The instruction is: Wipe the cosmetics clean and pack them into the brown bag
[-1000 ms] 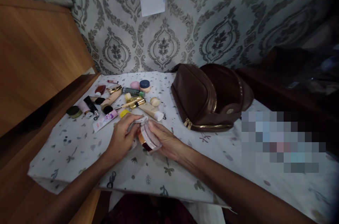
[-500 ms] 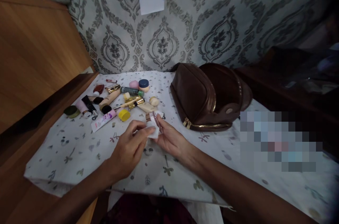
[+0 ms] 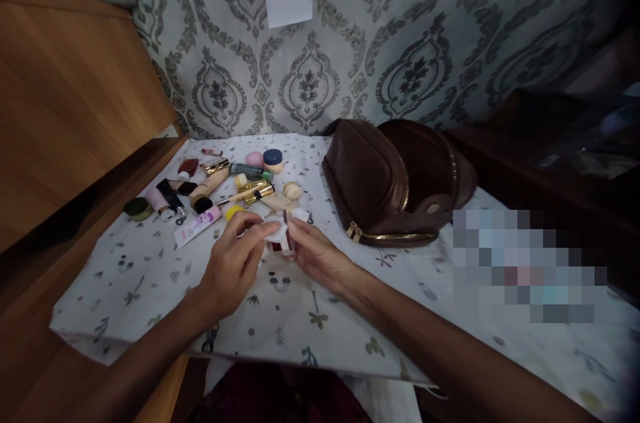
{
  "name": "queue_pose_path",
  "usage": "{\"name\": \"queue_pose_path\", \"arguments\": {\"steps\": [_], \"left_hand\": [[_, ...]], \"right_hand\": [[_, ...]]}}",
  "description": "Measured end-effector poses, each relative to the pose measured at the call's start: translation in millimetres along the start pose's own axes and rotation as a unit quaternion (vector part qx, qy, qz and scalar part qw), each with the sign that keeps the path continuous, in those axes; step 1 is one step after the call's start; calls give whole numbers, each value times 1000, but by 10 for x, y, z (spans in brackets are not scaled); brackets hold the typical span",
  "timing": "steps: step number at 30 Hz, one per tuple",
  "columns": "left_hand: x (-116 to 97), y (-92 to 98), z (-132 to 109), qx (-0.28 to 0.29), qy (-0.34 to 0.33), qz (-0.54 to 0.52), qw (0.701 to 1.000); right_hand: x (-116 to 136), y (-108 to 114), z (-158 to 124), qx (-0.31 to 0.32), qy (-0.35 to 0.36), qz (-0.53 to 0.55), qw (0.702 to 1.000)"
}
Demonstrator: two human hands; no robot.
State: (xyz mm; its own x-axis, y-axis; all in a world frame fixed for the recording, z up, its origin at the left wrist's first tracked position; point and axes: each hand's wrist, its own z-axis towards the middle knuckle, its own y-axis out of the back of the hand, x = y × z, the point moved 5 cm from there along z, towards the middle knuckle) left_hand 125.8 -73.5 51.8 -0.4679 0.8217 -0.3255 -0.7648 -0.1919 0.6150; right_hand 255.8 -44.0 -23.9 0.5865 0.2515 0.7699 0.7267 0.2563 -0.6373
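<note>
My left hand (image 3: pixel 231 268) is closed on a white wipe or pad (image 3: pixel 275 231), pressing it with the thumb against a small flat case. The small flat case (image 3: pixel 287 247), with a brownish edge and a dark red patch low on it, is pinched in my right hand (image 3: pixel 320 255). My fingers hide much of it, so its exact kind is unclear. Just beyond my hands lie a yellow round jar (image 3: pixel 233 211), partly covered by my left hand, a white-and-pink tube (image 3: pixel 198 226) and a beige tube (image 3: pixel 279 203).
Several cosmetics cover the back left of the table, among them a dark-lidded jar (image 3: pixel 273 160), a green-black tube (image 3: pixel 247 171) and a dark green round tin (image 3: pixel 137 208). A brown leather bag (image 3: pixel 367 176) stands unzipped at right. A wooden cabinet (image 3: pixel 85 70) borders the left.
Both hands have shifted slightly left and up with the case. The case has turned: its brown rows no longer show, and a dark red patch does. My left hand now partly covers the yellow jar.
</note>
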Motion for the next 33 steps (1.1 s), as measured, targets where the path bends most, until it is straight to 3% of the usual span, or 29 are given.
{"name": "queue_pose_path", "arguments": {"steps": [13,18,27,33], "left_hand": [[2,-106,-178,37,-67,150,986],[-19,-145,-238,38,-91,123,987],[5,-113,-259,38,-110,95,989],[125,-91,-318,47,-66,55,995]], "right_hand": [[-21,44,9,-32,-21,26,999],[-22,63,18,-47,-46,85,994],[-24,76,51,-15,-77,121,990],[-30,75,51,-42,-96,97,990]]}}
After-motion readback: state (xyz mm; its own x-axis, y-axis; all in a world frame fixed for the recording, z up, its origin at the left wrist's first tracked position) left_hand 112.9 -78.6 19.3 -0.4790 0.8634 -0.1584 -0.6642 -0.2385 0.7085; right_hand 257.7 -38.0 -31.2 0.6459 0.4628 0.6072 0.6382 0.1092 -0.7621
